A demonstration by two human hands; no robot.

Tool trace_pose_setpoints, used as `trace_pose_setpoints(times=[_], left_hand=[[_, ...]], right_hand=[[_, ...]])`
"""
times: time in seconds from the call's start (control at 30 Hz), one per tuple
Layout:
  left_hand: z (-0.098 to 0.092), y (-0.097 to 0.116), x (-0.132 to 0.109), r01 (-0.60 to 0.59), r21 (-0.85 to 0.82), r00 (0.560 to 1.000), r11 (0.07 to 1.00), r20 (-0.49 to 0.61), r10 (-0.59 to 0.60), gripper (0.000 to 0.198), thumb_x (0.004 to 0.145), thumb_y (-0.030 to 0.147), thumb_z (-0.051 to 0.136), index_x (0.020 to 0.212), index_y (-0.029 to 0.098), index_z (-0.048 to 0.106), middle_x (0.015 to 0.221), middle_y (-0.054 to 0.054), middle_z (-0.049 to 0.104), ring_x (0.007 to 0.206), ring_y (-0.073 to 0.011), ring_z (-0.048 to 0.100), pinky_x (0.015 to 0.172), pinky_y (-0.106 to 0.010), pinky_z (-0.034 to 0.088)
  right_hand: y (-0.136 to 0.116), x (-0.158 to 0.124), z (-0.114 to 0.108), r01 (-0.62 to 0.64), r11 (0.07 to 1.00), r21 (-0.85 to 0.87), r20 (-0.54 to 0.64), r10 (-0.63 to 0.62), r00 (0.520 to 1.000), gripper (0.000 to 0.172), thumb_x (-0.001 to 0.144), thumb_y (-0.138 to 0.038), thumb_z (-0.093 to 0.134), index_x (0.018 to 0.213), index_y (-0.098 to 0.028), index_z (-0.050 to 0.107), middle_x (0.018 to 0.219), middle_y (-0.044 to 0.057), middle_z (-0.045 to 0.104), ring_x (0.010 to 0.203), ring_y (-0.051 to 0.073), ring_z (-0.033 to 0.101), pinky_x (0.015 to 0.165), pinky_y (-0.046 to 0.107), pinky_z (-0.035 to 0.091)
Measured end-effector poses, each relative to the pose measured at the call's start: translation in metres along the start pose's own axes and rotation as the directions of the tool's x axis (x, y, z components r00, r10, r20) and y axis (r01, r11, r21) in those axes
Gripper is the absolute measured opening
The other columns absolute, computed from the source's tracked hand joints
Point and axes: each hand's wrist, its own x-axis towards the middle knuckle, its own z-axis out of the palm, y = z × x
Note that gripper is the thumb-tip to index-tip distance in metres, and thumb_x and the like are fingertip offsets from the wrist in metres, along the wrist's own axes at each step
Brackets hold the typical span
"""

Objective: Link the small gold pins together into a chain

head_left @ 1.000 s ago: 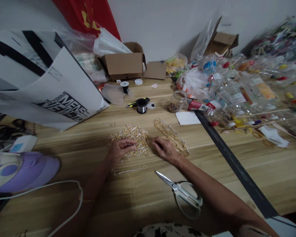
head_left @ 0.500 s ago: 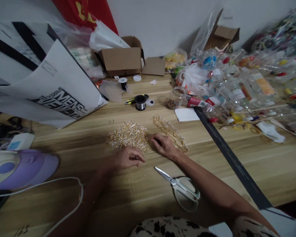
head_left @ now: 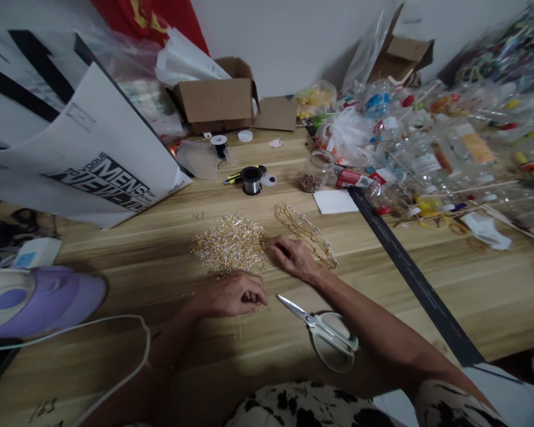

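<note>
1. The left hand (head_left: 238, 295), held over the edge of the heaped gold-and-silver metal pieces (head_left: 229, 240) a second ago, has been drawn nearer the body, just below the heap.
2. Its fingers are curled down at small silvery metal bits (head_left: 258, 308); whether anything is gripped cannot be told.
3. The silver chain seen below the heap earlier can no longer be made out.
4. The right hand (head_left: 296, 258) is kept beside the heap, fingers curled, grip unclear.
5. Looped gold and silver chains (head_left: 314, 243) and pale-handled metal scissors (head_left: 312, 321) have been left lying near it.
</note>
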Motion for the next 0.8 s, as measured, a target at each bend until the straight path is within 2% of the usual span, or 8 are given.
trace_pose_setpoints(times=[0.2,0.5,0.8], left_hand=[[0.004,0.006,0.001,0.002,0.136,0.999,0.991,0.050,-0.009,0.023,0.074,0.004,0.054,0.082,0.018,0.070,0.075,-0.004,0.065,0.069,-0.0150,0.059,0.064,-0.023,0.042],[0.006,0.006,-0.002,0.046,0.240,0.992,0.970,0.101,-0.072,0.018,0.078,0.008,0.051,0.083,0.018,0.066,0.081,-0.003,0.063,0.079,-0.0158,0.058,0.071,-0.023,0.041],[0.007,0.001,-0.016,0.070,0.311,0.989,0.948,0.103,-0.107,0.021,0.081,0.014,0.053,0.097,0.022,0.062,0.097,-0.003,0.061,0.093,-0.0176,0.056,0.082,-0.026,0.039]], right_hand=[[-0.001,0.000,0.000,-0.003,1.000,-0.006,0.010,0.003,1.000,0.013,0.090,-0.020,0.046,0.090,-0.017,0.058,0.073,0.004,0.066,0.059,0.014,0.059,0.058,0.023,0.043],[0.000,0.001,-0.001,0.015,1.000,0.003,0.013,-0.015,1.000,0.013,0.089,-0.020,0.046,0.089,-0.017,0.058,0.072,0.004,0.065,0.058,0.013,0.058,0.057,0.022,0.042],[0.000,0.000,-0.001,0.013,1.000,0.004,0.014,-0.013,1.000,0.012,0.088,-0.018,0.046,0.090,-0.017,0.058,0.072,0.004,0.066,0.059,0.013,0.058,0.056,0.021,0.042]])
